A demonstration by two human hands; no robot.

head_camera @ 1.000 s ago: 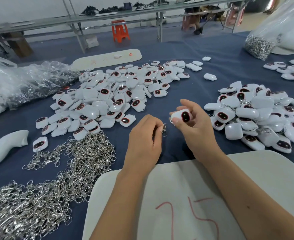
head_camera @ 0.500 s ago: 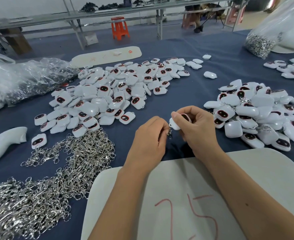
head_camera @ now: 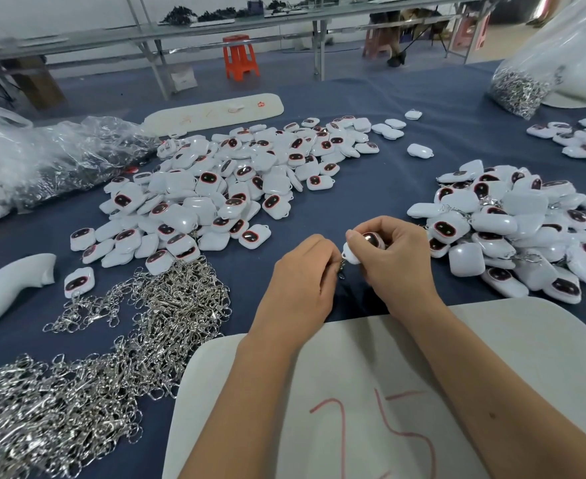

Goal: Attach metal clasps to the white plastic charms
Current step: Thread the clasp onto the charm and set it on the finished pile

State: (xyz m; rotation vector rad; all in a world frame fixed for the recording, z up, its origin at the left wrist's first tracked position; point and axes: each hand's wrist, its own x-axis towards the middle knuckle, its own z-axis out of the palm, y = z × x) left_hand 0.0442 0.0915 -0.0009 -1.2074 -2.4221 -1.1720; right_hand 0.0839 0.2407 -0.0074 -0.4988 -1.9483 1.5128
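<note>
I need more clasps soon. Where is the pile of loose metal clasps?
The clasp pile lies on the blue cloth at lower left, left of the white board.

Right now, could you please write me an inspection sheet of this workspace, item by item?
Surface: blue cloth over the table; white board at the near edge, marked 25 in red.
Job's things: loose charm pile at the left-centre; second charm pile on the right, some with chains; clasp heap near left.
Clutter: plastic bags far left; bag of clasps far right; white moulded part.
Hands: left hand pinches a clasp; right hand holds a charm.
Cables: nothing seen.
Surroundings: metal benches, orange stool.
</note>
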